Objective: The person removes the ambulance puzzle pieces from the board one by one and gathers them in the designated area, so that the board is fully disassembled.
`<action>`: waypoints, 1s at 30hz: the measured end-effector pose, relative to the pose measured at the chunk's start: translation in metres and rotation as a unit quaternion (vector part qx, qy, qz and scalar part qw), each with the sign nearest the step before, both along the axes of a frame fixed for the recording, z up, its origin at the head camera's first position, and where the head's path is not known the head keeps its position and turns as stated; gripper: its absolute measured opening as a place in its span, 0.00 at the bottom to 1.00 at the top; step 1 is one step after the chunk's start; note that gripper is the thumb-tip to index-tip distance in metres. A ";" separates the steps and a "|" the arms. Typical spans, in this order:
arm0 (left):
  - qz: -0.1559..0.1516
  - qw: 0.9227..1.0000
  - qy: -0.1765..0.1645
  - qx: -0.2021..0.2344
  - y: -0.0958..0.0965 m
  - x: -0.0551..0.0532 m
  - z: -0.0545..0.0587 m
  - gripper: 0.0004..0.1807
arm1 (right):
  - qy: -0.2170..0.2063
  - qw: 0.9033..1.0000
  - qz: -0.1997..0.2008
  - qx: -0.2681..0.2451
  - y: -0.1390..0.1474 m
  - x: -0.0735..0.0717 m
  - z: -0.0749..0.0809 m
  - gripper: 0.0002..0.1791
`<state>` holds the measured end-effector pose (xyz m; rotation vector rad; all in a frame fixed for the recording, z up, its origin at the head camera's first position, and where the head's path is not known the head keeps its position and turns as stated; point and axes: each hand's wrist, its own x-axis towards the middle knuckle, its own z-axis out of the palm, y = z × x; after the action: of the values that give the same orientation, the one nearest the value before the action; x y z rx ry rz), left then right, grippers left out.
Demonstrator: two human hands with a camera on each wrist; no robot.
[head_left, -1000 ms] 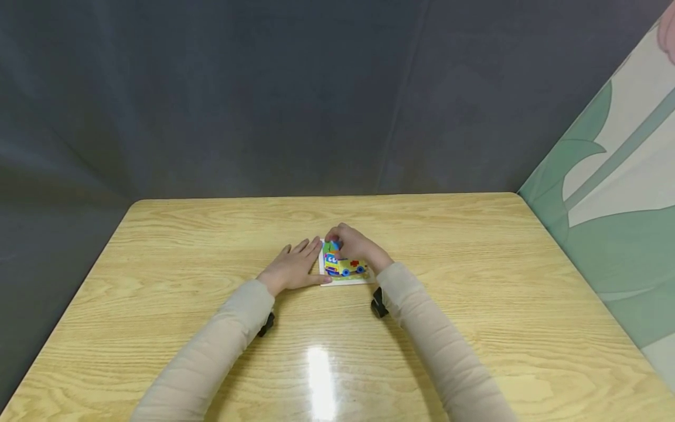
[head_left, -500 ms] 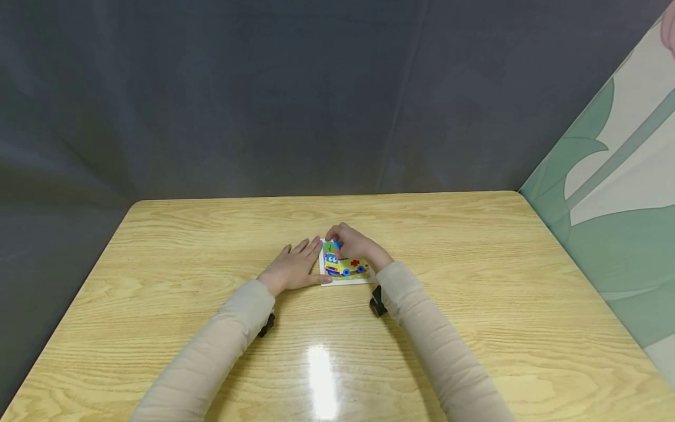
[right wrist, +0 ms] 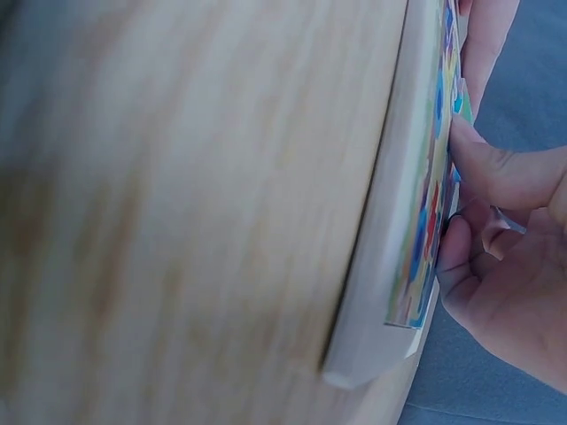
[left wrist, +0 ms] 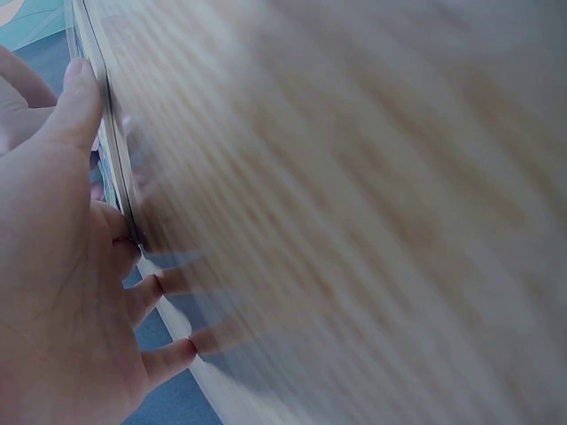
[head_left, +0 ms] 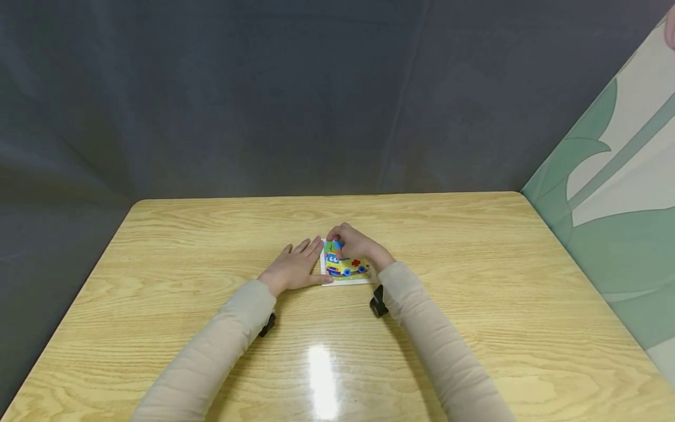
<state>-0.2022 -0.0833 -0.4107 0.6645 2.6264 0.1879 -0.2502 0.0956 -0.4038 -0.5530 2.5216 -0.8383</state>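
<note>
A small white-framed jigsaw board [head_left: 348, 283] with a cartoon ambulance picture lies flat on the wooden table. My left hand [head_left: 293, 269] spreads its straight fingers at the board's left side. Its thumb rests over the lower left corner, and the index fingertip meets the upper left corner. Above the picture, my right hand [head_left: 357, 244] bends its fingers and pinches a green and blue puzzle piece [right wrist: 466, 104] at the upper left part. In the right wrist view that piece stands slightly raised from the picture; the palm hides much of the upper right from the head view.
The wooden table [head_left: 464, 281] extends widely around both arms. A dark curtain [head_left: 274, 99] hangs behind its far edge, and a wall with painted leaves [head_left: 627, 240] borders the right side. Black wrist cameras sit under both sleeves, close over the tabletop.
</note>
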 end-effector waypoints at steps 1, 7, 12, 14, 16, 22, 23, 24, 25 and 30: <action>0.000 1.000 0.000 0.000 0.000 0.000 0.000 0.49 | 0.003 1.000 0.002 0.000 0.000 0.000 0.000 0.21; -0.002 1.000 0.004 -0.005 0.000 0.000 0.000 0.49 | -0.012 1.000 0.006 -0.013 0.001 -0.002 -0.001 0.19; -0.001 1.000 0.000 -0.006 0.000 0.000 0.001 0.49 | -0.028 0.998 0.019 -0.056 0.005 -0.001 -0.001 0.20; -0.001 1.000 -0.002 -0.006 0.001 0.000 0.001 0.49 | -0.041 0.995 0.022 -0.083 0.007 0.000 0.000 0.20; -0.001 1.000 -0.003 -0.005 0.001 0.001 0.001 0.49 | -0.049 0.993 0.022 -0.104 0.010 -0.001 -0.001 0.20; 0.000 1.000 -0.002 -0.003 0.001 0.002 0.002 0.49 | -0.063 0.991 -0.006 -0.120 0.013 -0.001 -0.002 0.18; 0.000 1.000 -0.001 -0.003 0.001 0.002 0.002 0.49 | -0.065 0.990 -0.012 -0.121 0.013 -0.001 -0.002 0.17; 0.001 1.000 -0.002 -0.003 0.000 0.002 0.002 0.49 | -0.067 0.990 -0.018 -0.121 0.013 -0.002 -0.002 0.17; 0.001 1.000 -0.002 -0.003 0.000 0.002 0.002 0.49 | -0.071 0.990 -0.026 -0.120 0.013 -0.002 -0.002 0.17; 0.001 1.000 -0.001 -0.002 0.001 0.002 0.002 0.49 | -0.069 0.989 -0.058 -0.115 0.012 -0.003 -0.002 0.16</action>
<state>-0.2001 -0.0827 -0.4085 0.6600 2.6245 0.1846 -0.2532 0.1080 -0.4053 -0.4079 2.3650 -1.1785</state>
